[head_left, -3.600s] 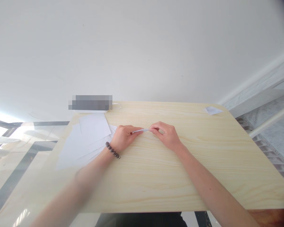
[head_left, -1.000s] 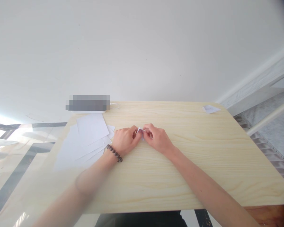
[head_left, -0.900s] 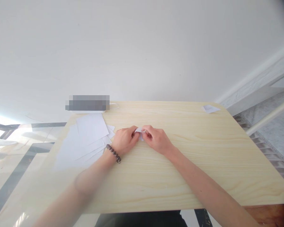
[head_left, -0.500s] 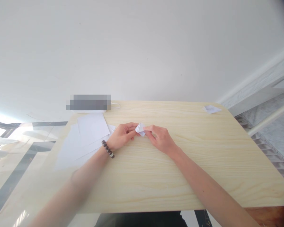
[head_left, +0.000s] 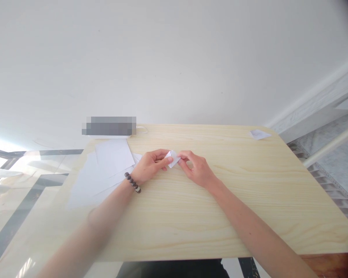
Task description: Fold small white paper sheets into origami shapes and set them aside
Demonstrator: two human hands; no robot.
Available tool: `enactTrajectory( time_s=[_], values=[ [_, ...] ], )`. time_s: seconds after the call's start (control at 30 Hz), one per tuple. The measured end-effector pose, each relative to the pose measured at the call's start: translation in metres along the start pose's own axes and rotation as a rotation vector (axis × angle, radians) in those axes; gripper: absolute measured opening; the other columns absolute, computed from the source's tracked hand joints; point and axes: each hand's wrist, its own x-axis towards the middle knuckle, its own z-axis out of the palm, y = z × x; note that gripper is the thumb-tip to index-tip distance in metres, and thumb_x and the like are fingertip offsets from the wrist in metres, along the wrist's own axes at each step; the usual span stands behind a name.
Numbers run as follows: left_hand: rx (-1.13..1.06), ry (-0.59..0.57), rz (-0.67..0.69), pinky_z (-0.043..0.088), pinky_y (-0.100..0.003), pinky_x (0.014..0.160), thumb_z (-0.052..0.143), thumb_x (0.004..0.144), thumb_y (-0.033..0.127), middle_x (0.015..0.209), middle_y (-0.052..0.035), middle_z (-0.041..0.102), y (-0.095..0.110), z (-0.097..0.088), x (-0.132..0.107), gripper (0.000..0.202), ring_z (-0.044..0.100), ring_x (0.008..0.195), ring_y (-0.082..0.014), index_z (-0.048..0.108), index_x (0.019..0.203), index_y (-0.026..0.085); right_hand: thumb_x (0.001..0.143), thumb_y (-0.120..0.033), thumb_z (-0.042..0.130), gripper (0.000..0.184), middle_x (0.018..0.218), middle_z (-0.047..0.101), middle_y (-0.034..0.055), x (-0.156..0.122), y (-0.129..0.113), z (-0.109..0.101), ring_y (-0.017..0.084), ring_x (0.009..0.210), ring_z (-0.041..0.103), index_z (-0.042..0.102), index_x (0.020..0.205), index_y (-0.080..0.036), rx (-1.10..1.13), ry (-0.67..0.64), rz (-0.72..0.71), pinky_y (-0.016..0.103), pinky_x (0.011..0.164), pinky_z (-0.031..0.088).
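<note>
A small folded piece of white paper point(head_left: 172, 158) is held just above the light wooden table point(head_left: 208, 216), a little beyond its middle. My left hand point(head_left: 152, 166), with a dark bead bracelet on its wrist, pinches the paper's left side. My right hand point(head_left: 195, 169) pinches its right side with thumb and forefinger. Both hands are closed on the paper and nearly touch each other.
Several loose white sheets point(head_left: 104, 170) lie spread on the table's left part. A white device point(head_left: 110, 135) with a cable sits at the far left edge. Another small folded paper point(head_left: 259, 134) lies at the far right corner. A white wall rises behind the table.
The paper was a long thin strip stretched between my hands; now it is a compact folded shape. My hands have come closer together and my left wrist has turned slightly.
</note>
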Motion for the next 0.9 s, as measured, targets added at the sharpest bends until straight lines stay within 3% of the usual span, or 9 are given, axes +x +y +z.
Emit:
enactTrajectory(
  time_s=[0.47, 0.67, 0.9],
  values=[
    [-0.011, 0.077, 0.000, 0.049, -0.028, 0.065, 0.057, 0.073, 0.041, 0.093, -0.0085, 0.063, 0.000, 0.004, 0.000, 0.036, 0.058, 0.080, -0.0170, 0.059, 0.095, 0.012, 0.081, -0.021, 0.045, 0.024, 0.091, 0.063, 0.0029, 0.001, -0.005, -0.003, 0.014, 0.078, 0.061, 0.044, 0.105, -0.022, 0.059, -0.029, 0.031, 0.026, 0.071, 0.047],
    [0.038, 0.091, 0.022, 0.049, -0.028, 0.067, 0.059, 0.072, 0.041, 0.097, -0.0091, 0.064, -0.002, 0.005, 0.000, 0.037, 0.059, 0.075, -0.0159, 0.061, 0.095, 0.012, 0.082, -0.025, 0.046, 0.016, 0.086, 0.064, 0.0023, 0.004, -0.004, -0.002, 0.012, 0.075, 0.060, 0.050, 0.097, -0.020, 0.086, -0.015, 0.032, 0.024, 0.070, 0.047],
    [0.096, 0.167, 0.048, 0.046, -0.030, 0.082, 0.056, 0.075, 0.041, 0.101, -0.0060, 0.065, -0.009, 0.005, -0.001, 0.036, 0.058, 0.093, -0.0200, 0.064, 0.100, 0.016, 0.084, -0.031, 0.044, 0.017, 0.076, 0.064, 0.0003, 0.006, -0.003, -0.005, 0.010, 0.065, 0.057, 0.056, 0.086, -0.019, 0.091, -0.009, 0.089, 0.021, 0.061, 0.044]
  ],
)
